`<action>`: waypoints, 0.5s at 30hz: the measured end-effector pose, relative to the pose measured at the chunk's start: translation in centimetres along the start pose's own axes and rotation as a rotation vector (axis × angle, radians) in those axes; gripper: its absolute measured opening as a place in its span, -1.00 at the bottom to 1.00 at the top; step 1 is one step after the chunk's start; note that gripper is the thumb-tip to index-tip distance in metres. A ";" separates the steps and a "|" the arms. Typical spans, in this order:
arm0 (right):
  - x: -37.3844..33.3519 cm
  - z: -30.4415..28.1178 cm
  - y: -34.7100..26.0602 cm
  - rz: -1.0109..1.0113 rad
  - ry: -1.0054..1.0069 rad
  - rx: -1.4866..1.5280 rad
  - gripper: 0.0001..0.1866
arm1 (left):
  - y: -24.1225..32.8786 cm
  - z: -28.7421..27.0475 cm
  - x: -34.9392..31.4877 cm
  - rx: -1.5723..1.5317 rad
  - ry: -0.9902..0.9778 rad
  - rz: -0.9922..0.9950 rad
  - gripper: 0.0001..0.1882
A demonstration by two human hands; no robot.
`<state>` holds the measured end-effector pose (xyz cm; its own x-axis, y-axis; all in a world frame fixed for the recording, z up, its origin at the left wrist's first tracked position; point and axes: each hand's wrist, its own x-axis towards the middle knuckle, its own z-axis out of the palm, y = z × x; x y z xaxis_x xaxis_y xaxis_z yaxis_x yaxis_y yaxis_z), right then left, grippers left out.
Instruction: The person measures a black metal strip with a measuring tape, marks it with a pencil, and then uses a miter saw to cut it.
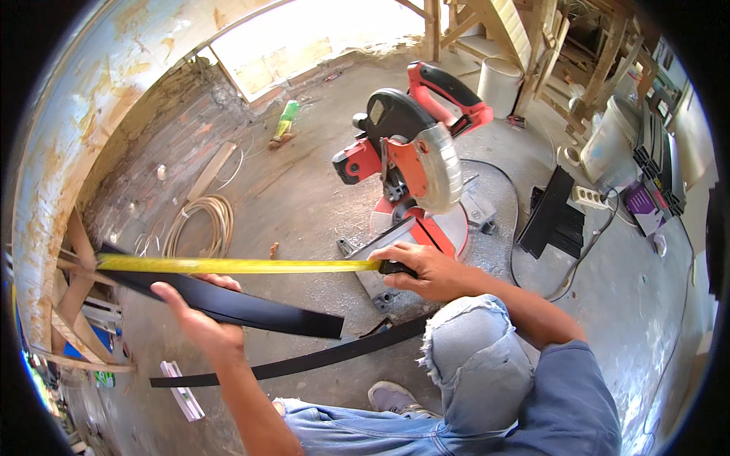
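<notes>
A long black board or trim strip (pixel 266 310) lies across my left hand (pixel 215 334), which grips it with the thumb on the near side and fingertips showing past the far edge. My right hand (pixel 437 275) is closed round the dark case of a tape measure (pixel 397 267). Its yellow blade (pixel 243 266) runs out leftward, above the strip, to the strip's far left end; how the tip is hooked there is too small to tell. Below, a second black strip (pixel 304 367) stretches across, crossing over a white profile piece (pixel 182 391) at the left.
A red and black mitre saw (pixel 414 140) stands on the dusty floor just beyond my right hand. To the right are black offcuts (pixel 553 213), a white power strip (pixel 589 197), cables and buckets (pixel 610 137). A coiled hose (pixel 201 228) and green bottle (pixel 287 118) lie farther left.
</notes>
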<state>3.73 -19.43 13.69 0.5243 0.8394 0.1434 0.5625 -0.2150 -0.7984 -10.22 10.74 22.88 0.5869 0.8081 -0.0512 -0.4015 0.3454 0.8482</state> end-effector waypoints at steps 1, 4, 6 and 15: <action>-0.3 0.6 1.1 -0.007 0.020 0.078 -0.54 | -1.0 -0.1 0.0 0.055 -0.086 -0.055 -0.33; -2.3 2.8 4.3 0.093 -0.038 0.120 -0.52 | -3.6 0.2 0.0 0.396 -0.106 -0.021 -0.39; -4.9 5.1 7.9 0.142 -0.112 0.181 -0.51 | -4.9 0.5 0.2 0.667 -0.176 0.063 -0.50; -17.6 14.5 13.3 0.195 -0.214 -0.067 -0.57 | -14.3 -0.4 0.1 1.349 -0.723 0.446 -0.38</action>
<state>-7.25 -29.84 -7.94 0.4843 0.8634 -0.1412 0.5090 -0.4093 -0.7573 -4.73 6.05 10.53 0.9507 0.2024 0.2349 0.0336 -0.8204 0.5709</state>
